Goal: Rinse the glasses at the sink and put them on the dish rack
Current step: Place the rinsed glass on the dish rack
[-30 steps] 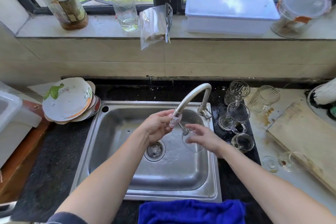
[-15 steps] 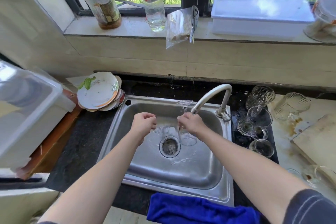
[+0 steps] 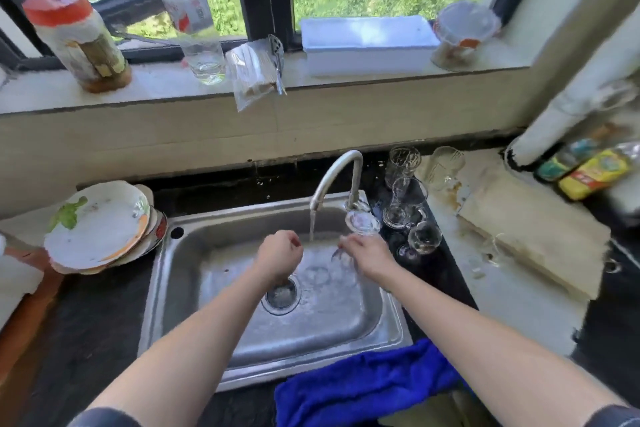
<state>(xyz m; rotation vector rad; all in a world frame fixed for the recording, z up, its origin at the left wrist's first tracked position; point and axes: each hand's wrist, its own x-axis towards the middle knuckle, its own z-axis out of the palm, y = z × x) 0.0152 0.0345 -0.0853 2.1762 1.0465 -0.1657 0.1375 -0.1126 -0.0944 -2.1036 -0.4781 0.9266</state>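
Sink [image 3: 194, 288]: R hand [image 3: 372, 258] shifted glass [image 3: 362, 222] right of water [image 3: 312, 224].

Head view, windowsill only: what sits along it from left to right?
Red-lidded jar → clear plastic bottle → clear plastic bag → white lidded box → clear lidded tub. The metal utensil against the bag overlaps it, so it is left out.

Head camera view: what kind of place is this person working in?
Most likely a home kitchen: a stainless steel sink with its faucet running, a stack of used plates on the dark counter, and stemmed glasses beside it, one wine glass in the right hand.
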